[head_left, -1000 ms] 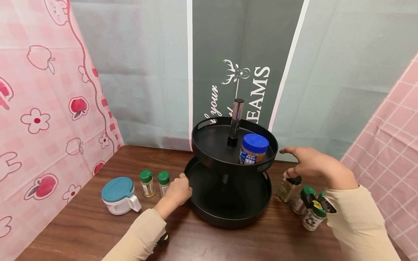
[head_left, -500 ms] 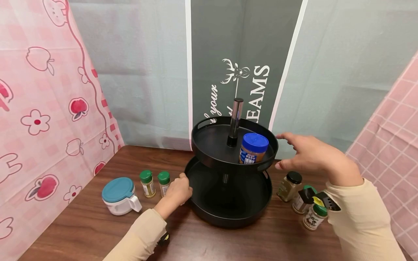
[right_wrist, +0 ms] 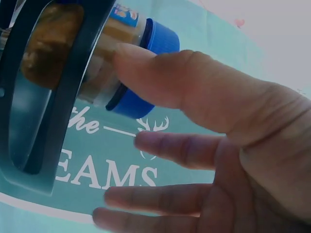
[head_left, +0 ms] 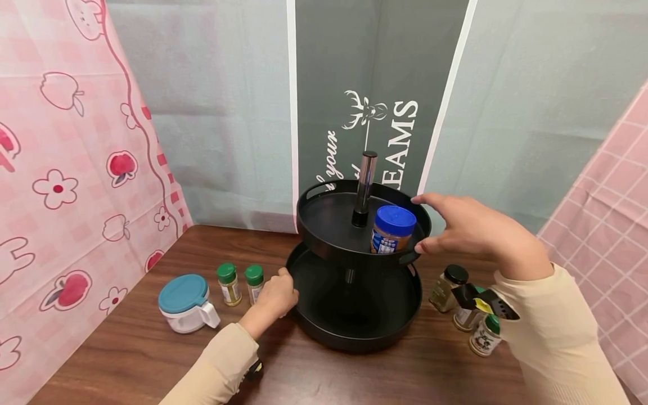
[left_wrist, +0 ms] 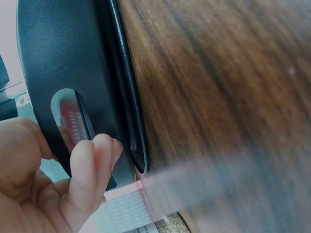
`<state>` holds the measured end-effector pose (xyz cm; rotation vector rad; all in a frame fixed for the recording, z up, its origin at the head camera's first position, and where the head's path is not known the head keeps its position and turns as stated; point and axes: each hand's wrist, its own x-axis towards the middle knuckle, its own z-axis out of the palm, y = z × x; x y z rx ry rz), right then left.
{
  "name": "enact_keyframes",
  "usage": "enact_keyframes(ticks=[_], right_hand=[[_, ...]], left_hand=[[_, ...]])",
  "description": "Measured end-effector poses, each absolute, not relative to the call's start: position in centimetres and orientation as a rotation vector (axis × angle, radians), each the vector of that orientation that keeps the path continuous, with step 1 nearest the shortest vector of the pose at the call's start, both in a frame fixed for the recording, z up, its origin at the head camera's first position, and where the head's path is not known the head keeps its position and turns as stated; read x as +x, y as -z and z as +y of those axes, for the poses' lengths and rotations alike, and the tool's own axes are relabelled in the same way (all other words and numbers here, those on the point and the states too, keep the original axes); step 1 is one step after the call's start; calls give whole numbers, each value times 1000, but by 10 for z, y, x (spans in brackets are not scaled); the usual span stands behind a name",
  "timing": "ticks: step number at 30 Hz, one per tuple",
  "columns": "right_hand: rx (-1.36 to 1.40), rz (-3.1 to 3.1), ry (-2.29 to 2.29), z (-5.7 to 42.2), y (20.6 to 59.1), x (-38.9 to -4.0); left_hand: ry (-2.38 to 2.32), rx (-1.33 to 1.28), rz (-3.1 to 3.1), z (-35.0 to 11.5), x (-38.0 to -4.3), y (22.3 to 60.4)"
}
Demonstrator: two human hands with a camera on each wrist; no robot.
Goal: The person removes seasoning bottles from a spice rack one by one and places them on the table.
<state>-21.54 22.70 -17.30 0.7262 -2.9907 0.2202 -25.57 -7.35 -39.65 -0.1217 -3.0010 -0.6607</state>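
A black two-tier tray stand (head_left: 349, 340) is centred on the wooden table, with a chrome post rising through it. On the upper tray (head_left: 324, 239), near the right rim, sits a peanut butter jar (head_left: 395, 222) with a blue lid. My left hand (head_left: 275, 295) grips the lower tray's left rim; in the left wrist view its fingers curl at the handle slot (left_wrist: 68, 109). Beside the jar, my right hand (head_left: 471, 230) is spread, thumb in front and fingers behind. The right wrist view shows the thumb (right_wrist: 146, 73) overlapping the jar; contact is unclear.
Left of the stand are two green-capped spice bottles (head_left: 229, 286) and a white container (head_left: 186, 315) with a teal lid and handle. To the right stand a black-capped spice jar (head_left: 446, 289) and green-capped bottles (head_left: 483, 336), partly behind the wrist camera. Cloth hangs behind.
My right hand has risen from above the spice jars and moved left to the blue-lidded jar, its fingers and thumb coming around it. The left hand has stayed on the lower rim.
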Motion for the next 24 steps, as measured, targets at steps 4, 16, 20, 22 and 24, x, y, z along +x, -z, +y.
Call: enact_keyframes(ticks=[4,16,20,22,24], right_hand=[[845,-2926,-248,222,172,-219],[995,-2780,-302,203,180,-226],[1000,-2776,-292,198,184,-230],[992,-2789,-292,196,187,-232],[973,-2808,-290,193,190,-234]], left_hand=[[663,-120,-3007,-74,-256,397],[663,-120,-3011,-74,-256,399],[659,-122,-3008,-74,-257,399],[660,-121,-3009,-74,-257,399],[660,-118,-3010,-74,-257,399]])
